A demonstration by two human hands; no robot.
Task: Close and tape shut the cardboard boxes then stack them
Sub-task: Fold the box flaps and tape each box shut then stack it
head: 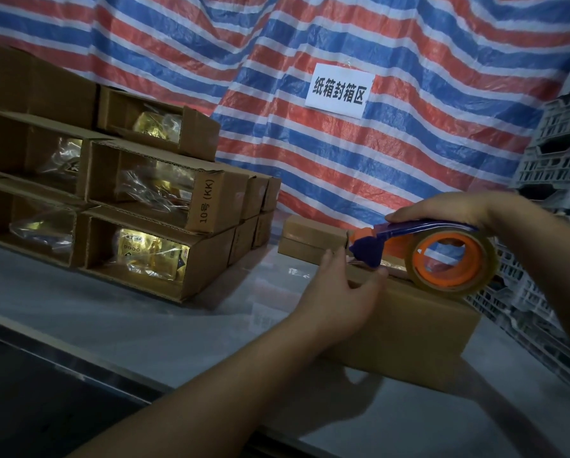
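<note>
A closed cardboard box [406, 322] lies on the grey table [151, 312] at the right. My right hand [442, 209] grips a tape dispenser [442, 256] with a blue handle and an orange core, its clear roll resting on the box's top. My left hand [339, 292] holds the box's left end, thumb on top near the dispenser's blade. A stack of open boxes [138, 193] holding gold packets in plastic stands at the left.
Two small closed boxes [310, 241] lie behind the one I hold. A striped tarp [310, 127] with a white paper sign [339, 90] hangs at the back. Grey plastic crates [554, 180] stand at the right. The table's front edge runs along the lower left.
</note>
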